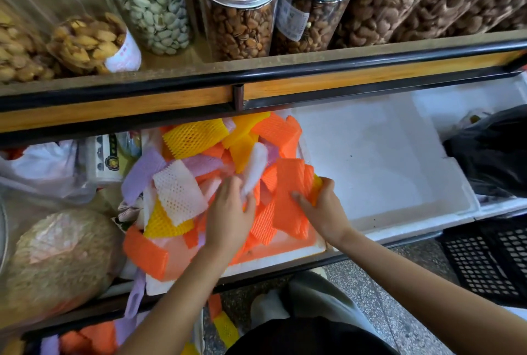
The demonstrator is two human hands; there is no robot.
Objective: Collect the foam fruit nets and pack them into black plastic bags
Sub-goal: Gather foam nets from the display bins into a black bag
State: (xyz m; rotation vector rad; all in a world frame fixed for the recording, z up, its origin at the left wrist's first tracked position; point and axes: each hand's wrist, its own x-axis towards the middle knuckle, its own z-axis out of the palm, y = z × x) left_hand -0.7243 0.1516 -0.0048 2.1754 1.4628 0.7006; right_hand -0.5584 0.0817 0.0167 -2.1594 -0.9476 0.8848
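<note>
In the box [370, 155], the right grip [325, 209] is clutching orange nets [288, 183], the left grip [231, 212] pressing flat on the pile [182, 138], most awaiting bagging.

Item: heap of foam fruit nets [194, 138], orange, yellow, lilac and white, piled in the left end of a white foam box [385, 155]. My left hand [231, 212] lies flat on the heap, fingertips at a white net [255, 166]. My right hand [325, 209] grips a stack of orange nets [291, 192] at the heap's right edge. Right of the box: black plastic bag [496, 155]. Shelf above: nut jars [239, 12]. Floor, lower right: black crate [490, 260].
</note>
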